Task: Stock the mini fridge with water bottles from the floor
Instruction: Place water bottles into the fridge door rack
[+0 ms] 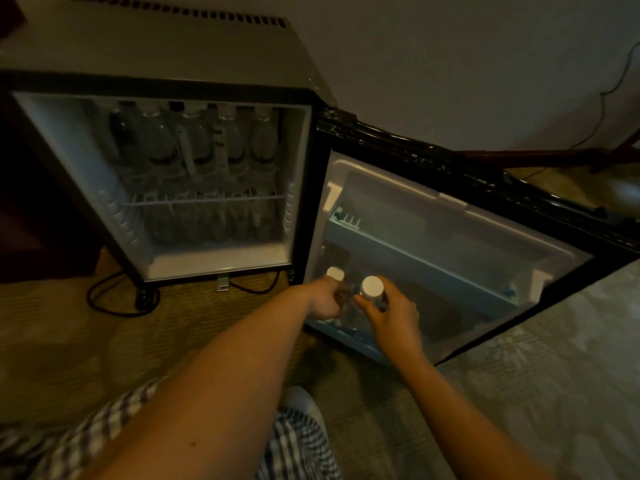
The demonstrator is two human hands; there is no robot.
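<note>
The mini fridge [304, 168] stands open on the floor, its door [485, 251] swung out to the right. Several clear water bottles [194, 140] stand on the wire shelf inside, with more below it. Two white-capped bottles sit in the door's lower rack. My left hand [325, 301] grips the left bottle [335, 274] just under its cap. My right hand [393, 311] grips the right bottle [372, 288] around its neck and shoulder. The bodies of both bottles are mostly hidden by my hands and the rack.
A black power cable [114, 299] coils on the carpet below the fridge. The door's upper shelf [415, 251] holds nothing. Dark furniture [34, 216] stands to the left, a patterned cloth surface [571, 375] to the right. My checked trousers [298, 445] fill the bottom.
</note>
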